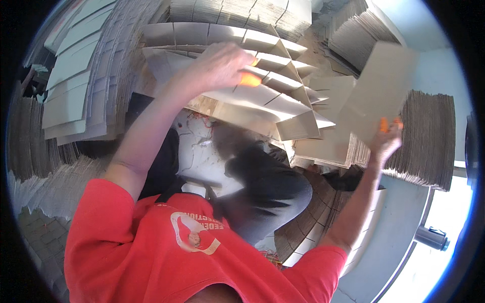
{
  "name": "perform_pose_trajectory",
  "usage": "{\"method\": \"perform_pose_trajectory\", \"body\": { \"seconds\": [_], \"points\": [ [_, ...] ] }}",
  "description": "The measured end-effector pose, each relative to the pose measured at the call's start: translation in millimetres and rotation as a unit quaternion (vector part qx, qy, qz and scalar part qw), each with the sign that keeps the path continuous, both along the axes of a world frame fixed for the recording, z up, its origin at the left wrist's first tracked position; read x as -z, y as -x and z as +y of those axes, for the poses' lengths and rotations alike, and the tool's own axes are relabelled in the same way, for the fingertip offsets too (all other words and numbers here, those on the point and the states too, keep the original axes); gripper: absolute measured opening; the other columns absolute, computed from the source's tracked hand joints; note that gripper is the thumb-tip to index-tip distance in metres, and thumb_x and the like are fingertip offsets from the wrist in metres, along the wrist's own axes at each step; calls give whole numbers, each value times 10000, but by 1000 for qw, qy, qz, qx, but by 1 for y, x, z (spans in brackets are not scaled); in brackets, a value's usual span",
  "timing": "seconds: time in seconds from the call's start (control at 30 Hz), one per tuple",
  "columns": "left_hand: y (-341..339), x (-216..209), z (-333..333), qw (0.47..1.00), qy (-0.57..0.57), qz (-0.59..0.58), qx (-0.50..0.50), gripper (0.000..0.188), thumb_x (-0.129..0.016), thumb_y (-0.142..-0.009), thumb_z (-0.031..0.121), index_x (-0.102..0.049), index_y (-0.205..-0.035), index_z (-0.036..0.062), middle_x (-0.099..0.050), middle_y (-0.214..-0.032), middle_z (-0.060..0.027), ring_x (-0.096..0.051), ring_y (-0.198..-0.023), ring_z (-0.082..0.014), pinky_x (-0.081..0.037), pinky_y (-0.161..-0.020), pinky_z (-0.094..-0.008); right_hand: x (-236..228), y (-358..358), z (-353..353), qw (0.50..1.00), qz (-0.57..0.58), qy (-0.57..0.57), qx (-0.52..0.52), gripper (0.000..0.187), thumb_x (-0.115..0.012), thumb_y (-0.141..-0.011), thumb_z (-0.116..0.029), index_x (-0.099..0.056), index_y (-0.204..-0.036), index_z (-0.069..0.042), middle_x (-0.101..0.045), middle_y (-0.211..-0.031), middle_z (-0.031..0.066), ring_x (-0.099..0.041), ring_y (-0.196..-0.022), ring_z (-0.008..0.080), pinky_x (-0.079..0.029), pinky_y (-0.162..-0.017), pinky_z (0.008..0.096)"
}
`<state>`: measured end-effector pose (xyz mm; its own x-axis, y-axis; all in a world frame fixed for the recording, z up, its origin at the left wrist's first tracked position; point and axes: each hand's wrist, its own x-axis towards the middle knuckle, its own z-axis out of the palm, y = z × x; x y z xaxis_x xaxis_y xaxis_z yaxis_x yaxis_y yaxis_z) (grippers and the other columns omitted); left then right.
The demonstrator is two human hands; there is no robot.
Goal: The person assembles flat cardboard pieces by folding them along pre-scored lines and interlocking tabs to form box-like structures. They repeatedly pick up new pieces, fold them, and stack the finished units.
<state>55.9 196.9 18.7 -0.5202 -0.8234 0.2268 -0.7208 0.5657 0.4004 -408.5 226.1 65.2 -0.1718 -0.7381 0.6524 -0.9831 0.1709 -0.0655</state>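
Observation:
A partly assembled cardboard divider [273, 81] of slotted strips lies across the work surface in front of me, with long strips crossed by short ones at its right end. My left hand [225, 65] reaches over it, the fingers, with orange covers on their tips, closed on the upper edges of the long strips. Out to the right, my right hand [388, 139] grips a flat cardboard piece [379, 91] by its lower end. That piece is held up, apart from the divider and slightly blurred. Orange covers show on this hand's fingertips too.
Stacked slotted sheets [76, 76] rise at the left. Further cardboard stacks stand at the far side [242, 12], far right [358, 35] and right [429, 136]. Beside the divider's right end lies a low pile of flat pieces [323, 146]. My dark-trousered knee [273, 192] is below the divider.

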Motion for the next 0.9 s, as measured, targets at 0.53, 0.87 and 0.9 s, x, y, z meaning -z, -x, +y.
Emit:
{"method": "perform_pose_trajectory", "body": {
  "seconds": [0.53,0.87,0.9],
  "points": [
    [12,56,45,982,95,156,35,80,-687,-776,113,-664,-789,38,-632,-726,-108,-630,-714,-283,-507,-617,-397,-107,-159,15,892,-204,-172,-364,571,-690,-828,5,-532,-1366,-97,-682,-1165,130,-689,-984,163,-609,-801,319],
    [7,43,26,980,149,130,-20,128,-708,-763,90,-675,-873,32,-686,-830,-113,-642,-811,-286,-534,-739,-409,-82,-170,6,876,-283,-210,-329,590,-679,-823,62,-511,-1380,-42,-678,-1176,146,-648,-993,103,-567,-817,272],
    [4,41,19,965,213,146,-45,151,-714,-755,75,-673,-891,25,-691,-850,-117,-643,-835,-289,-535,-765,-409,-81,-172,7,881,-269,-219,-323,586,-677,-825,62,-512,-1379,-40,-673,-1187,150,-647,-995,103,-566,-819,272]
  ]
}}
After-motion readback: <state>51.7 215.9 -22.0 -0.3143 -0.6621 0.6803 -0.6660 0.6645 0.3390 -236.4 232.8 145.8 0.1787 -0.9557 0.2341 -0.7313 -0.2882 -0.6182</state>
